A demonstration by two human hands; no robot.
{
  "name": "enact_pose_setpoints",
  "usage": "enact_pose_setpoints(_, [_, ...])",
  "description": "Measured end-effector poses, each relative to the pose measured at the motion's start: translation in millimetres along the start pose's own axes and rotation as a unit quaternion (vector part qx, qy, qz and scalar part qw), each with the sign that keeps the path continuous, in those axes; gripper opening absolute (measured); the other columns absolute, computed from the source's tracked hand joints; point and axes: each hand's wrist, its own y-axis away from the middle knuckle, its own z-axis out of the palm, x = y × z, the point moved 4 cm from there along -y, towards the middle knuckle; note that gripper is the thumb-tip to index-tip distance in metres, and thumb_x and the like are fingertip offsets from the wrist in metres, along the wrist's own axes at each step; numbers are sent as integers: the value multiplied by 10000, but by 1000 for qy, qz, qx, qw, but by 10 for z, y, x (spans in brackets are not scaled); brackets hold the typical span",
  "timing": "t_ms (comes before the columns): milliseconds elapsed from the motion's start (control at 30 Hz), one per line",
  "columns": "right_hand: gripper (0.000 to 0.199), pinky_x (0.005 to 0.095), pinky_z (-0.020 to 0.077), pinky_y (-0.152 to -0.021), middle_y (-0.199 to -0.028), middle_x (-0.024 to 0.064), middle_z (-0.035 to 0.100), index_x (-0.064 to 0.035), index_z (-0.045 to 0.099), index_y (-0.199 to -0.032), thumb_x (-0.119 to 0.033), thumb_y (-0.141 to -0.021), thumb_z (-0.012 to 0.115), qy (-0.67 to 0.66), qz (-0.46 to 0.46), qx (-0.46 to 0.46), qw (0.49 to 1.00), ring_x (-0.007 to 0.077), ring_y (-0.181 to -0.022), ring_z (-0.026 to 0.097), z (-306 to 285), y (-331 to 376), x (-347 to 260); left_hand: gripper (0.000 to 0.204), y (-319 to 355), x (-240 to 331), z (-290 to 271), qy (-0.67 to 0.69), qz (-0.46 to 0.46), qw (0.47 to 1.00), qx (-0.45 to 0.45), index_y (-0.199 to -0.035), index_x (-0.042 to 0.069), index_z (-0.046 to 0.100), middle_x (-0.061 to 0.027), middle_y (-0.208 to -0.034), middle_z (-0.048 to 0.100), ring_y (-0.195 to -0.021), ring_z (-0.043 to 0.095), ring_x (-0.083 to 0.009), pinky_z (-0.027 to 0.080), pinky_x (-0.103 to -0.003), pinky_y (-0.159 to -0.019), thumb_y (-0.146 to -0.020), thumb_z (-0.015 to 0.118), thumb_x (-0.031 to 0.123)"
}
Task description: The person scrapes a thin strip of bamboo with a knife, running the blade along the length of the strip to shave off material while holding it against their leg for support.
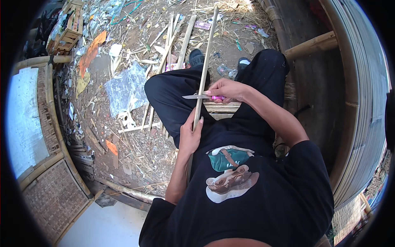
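Observation:
A long, narrow bamboo strip (209, 46) runs from my lap up and away past my knees. My left hand (191, 135) is closed round its near part, thumb lying along the strip. In my right hand (227, 89) is a small knife (195, 97) with a pink-purple handle, gripped with the fingers wrapped round it. Its blade lies across the strip, pointing left, a little beyond my left hand. Whether the edge has bitten into the bamboo I cannot tell.
Several bamboo strips (187, 39) lean on the littered ground ahead. A clear plastic sheet (127, 88) lies left of my knee. A wooden crate (68, 29) stands at the far left, a woven bamboo panel (57, 197) near left. A bamboo-framed structure (354, 103) rises close at my right.

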Motion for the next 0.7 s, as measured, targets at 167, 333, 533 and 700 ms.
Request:
enact_pose_setpoints(167, [315,183,220,-394,-604,-36,483,-42,584,-783,-287,-972,526,67,-117,100,986,9,-455,345,-57,35,-174,457,-19,65,7,56,11,998,5,-1366,-5,421,-101,-1063,644,-876,550,-89,457,-246,-815,-945,535,130])
enact_pose_setpoints(333, [336,196,262,-399,-614,-30,487,-38,583,-861,-330,-988,477,41,-228,258,938,20,-444,363,-642,398,-418,458,85,3,-31,96,-145,984,-37,-1364,3,434,-97,-1056,648,-917,578,-112,457,-259,-839,-938,550,124])
enact_pose_setpoints(533, [572,374,413,-550,-636,100,556,20,575,-703,-537,-737,701,531,-237,229,781,239,-559,532,18,160,-294,413,-201,73,137,30,11,999,-32,-1313,-7,488,-128,-1111,651,-1017,582,-130,439,-269,-885,-935,560,145])
enact_pose_setpoints(700, [307,434,454,-587,-612,218,574,36,568,-612,-264,-599,632,487,-194,245,816,379,-617,578,-2,160,-250,366,-259,-59,272,215,-106,967,-83,-1291,31,505,57,-571,399,-381,386,-9,308,-210,-328,-955,530,173])
